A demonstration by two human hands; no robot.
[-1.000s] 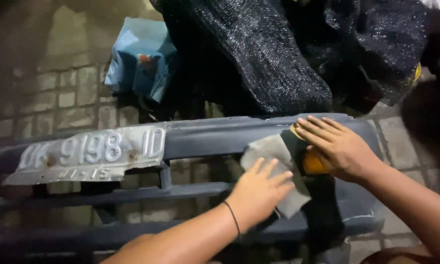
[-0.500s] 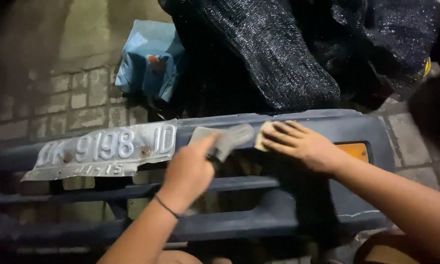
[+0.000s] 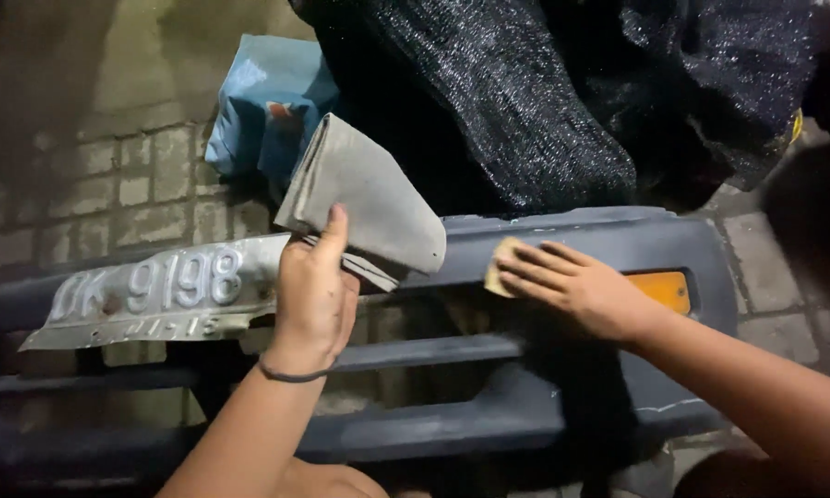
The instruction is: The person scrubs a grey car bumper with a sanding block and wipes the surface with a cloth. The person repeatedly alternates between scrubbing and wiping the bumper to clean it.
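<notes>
Lying across the brick floor: a grey car bumper, stretching from the left edge to the right. Hanging bent at the bumper's left end, a dented metal number plate. Resting beyond it on the floor, a blue bag. Rising above the bumper's middle, the left hand, grip closed, pinching a folded sheet of grey sandpaper between thumb and fingers, clear of the bumper. Pressing flat on the bumper's upper edge to the right, the right hand, fingers spread over a small tan pad, just beside an orange lamp. Looming behind, along the far edge, black mesh cloth.
</notes>
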